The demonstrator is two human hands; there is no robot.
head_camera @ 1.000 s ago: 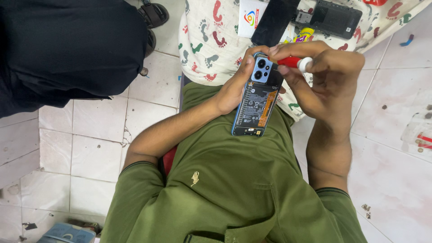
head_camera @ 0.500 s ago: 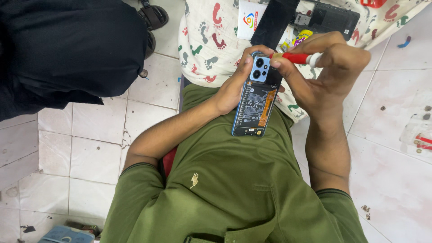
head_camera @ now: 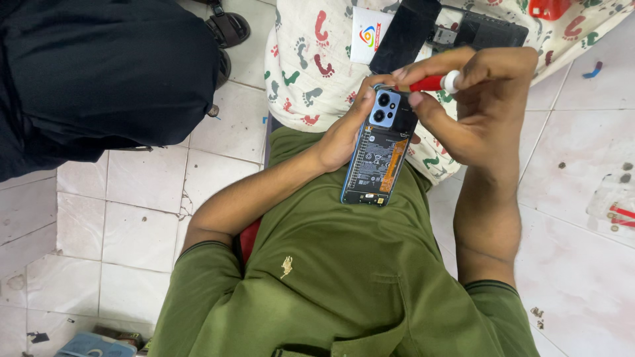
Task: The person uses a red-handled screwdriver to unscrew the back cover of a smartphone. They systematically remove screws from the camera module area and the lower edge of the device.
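Two hands work close together over an opened blue smartphone with its back cover off (head_camera: 377, 155), which lies on the green-shirted lap just below them. The left hand (head_camera: 344, 132) curls around the phone's left edge, thumb up by the camera block, gripping it. The right hand (head_camera: 479, 106) is closed, fingers pinching a red-handled screwdriver with a white cap (head_camera: 433, 82) whose tip meets the phone's top, just beyond which lies a footprint-patterned white cloth (head_camera: 304, 59)

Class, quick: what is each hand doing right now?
Left hand: closed around the opened blue smartphone with its back cover off.
Right hand: closed on the red-handled, white-capped screwdriver, tip at the phone's top.
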